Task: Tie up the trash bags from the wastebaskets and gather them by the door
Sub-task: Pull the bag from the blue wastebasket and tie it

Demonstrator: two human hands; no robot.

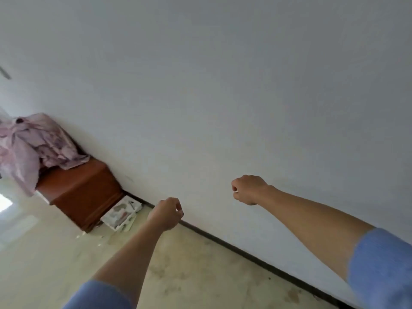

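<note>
No trash bag, wastebasket or door shows in this tilted head view. My left hand (166,213) is stretched out in front of me over the floor, near the dark baseboard, its fingers curled into a loose fist with nothing in it. My right hand (248,189) is raised higher, in front of the plain white wall, also curled into a fist and holding nothing. Both forearms are bare, with blue sleeves pushed up near the elbows.
A brown wooden cabinet (82,192) stands against the wall at the left, with a crumpled pink cloth (33,148) heaped on it. A white printed sheet or tray (121,214) leans at its foot. A dark baseboard (245,253) runs along the pale, stained floor (189,275).
</note>
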